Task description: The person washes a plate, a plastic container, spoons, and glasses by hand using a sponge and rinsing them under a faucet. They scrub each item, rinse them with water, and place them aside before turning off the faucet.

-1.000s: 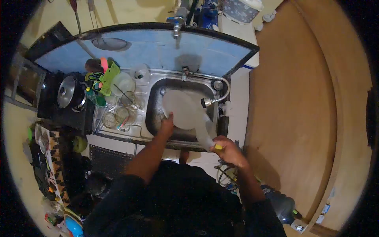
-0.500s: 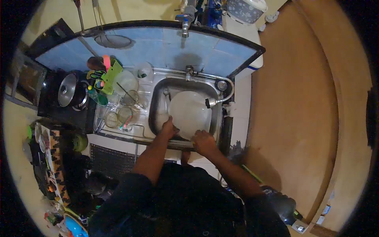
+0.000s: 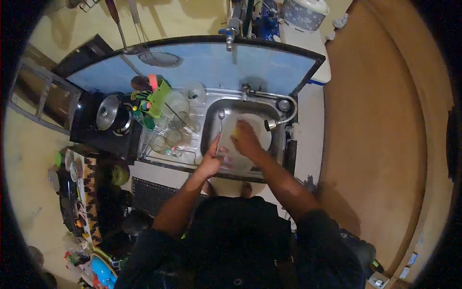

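Observation:
A large round white plate (image 3: 262,129) lies in the steel sink basin (image 3: 209,115), partly hidden by my hands. My left hand (image 3: 211,161) grips its near left edge; the fingers are slightly blurred. Over the middle of the plate, my right hand (image 3: 246,140) is closed on a yellow sponge (image 3: 236,131), of which only a small part shows. A long-handled spoon (image 3: 221,114) rests along the left side of the basin, close to the plate.
A flexible faucet (image 3: 272,124) curves over the basin's right side. Left of the basin, the drainboard holds glass jars (image 3: 173,138), a green utensil caddy (image 3: 159,100) and a green bottle (image 3: 147,122). Beyond them, a lidded pot (image 3: 109,113) sits on the stove.
My right hand has moved from the plate's near rim up onto its middle. My left hand stays at the near left edge, lower on it now. The whole view has shifted slightly.

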Demonstrator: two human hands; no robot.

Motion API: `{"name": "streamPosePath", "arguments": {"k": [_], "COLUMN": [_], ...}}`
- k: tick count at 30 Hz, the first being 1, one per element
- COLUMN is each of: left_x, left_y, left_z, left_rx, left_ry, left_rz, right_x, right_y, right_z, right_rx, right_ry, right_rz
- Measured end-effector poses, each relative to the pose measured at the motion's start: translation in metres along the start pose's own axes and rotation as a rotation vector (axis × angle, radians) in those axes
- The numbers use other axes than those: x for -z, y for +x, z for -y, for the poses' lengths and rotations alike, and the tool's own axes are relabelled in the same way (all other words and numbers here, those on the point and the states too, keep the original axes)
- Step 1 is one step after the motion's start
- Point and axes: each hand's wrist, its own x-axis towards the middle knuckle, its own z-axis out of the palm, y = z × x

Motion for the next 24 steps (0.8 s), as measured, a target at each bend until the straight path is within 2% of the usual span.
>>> {"name": "streamPosePath", "arguments": {"k": [2, 3, 4, 6, 7, 8, 10, 11, 12, 14, 15, 16, 17, 18, 19, 20, 22, 23, 24], "left_x": [-0.006, 0.029, 0.027, 0.021, 0.023, 0.020, 0.011, 0.011, 0.012, 0.016, 0.020, 0.023, 0.023, 0.020, 0.017, 0.015, 0.012, 0.014, 0.020], "left_y": [-0.002, 0.019, 0.011, -0.012, -0.015, -0.017, -0.017, -0.020, -0.020, -0.018, -0.020, -0.020, -0.021, -0.022, -0.024, -0.022, -0.023, -0.021, -0.017], "left_z": [-0.013, 0.027, 0.009, -0.020, -0.024, -0.026, -0.033, -0.038, -0.044, -0.051, -0.050, -0.048, -0.044, -0.040, -0.039, -0.040, -0.045, -0.046, -0.045], "left_rx": [-0.322, -0.411, -0.416, -0.091, -0.138, -0.139, -0.160, -0.155, -0.184, -0.223, -0.202, -0.183, -0.186, -0.205, -0.223, -0.225, -0.352, -0.350, -0.338], "left_ry": [0.191, 0.287, 0.297, -0.194, -0.090, -0.089, -0.003, 0.004, -0.012, -0.024, -0.080, -0.139, -0.141, -0.093, -0.045, -0.046, 0.207, 0.211, 0.132], "left_rz": [-0.177, -0.248, -0.253, -0.287, -0.195, -0.198, -0.242, -0.241, -0.274, -0.303, -0.356, -0.411, -0.413, -0.329, -0.241, -0.238, -0.283, -0.275, -0.314], "right_x": [-0.034, -0.021, -0.018, -0.009, -0.009, -0.012, 0.005, -0.004, -0.005, 0.000, 0.006, 0.010, 0.013, 0.013, 0.015, 0.013, 0.004, 0.001, -0.001], "right_y": [0.007, 0.007, 0.010, 0.010, 0.028, 0.041, 0.063, 0.062, 0.057, 0.044, 0.035, 0.038, 0.042, 0.047, 0.060, 0.065, 0.070, 0.066, 0.057], "right_z": [0.010, 0.026, 0.027, 0.019, 0.012, 0.008, 0.022, 0.031, 0.036, 0.048, 0.043, 0.039, 0.034, 0.031, 0.027, 0.027, 0.039, 0.047, 0.047], "right_rx": [0.370, 0.414, 0.422, 0.271, 0.128, 0.132, -0.088, 0.066, 0.060, 0.558, 0.578, 0.582, 0.373, 0.159, 0.058, 0.058, 0.078, 0.137, 0.134], "right_ry": [0.097, 0.234, 0.241, -0.002, 0.052, 0.055, 0.318, 0.414, 0.418, 0.235, 0.120, 0.120, 0.036, -0.047, 0.076, 0.072, 0.422, 0.511, 0.510], "right_rz": [-0.041, 0.167, 0.160, 0.310, 0.279, 0.279, 0.039, -0.146, -0.152, -0.124, -0.024, -0.026, 0.074, 0.174, 0.043, 0.040, -0.232, -0.143, -0.149]}}
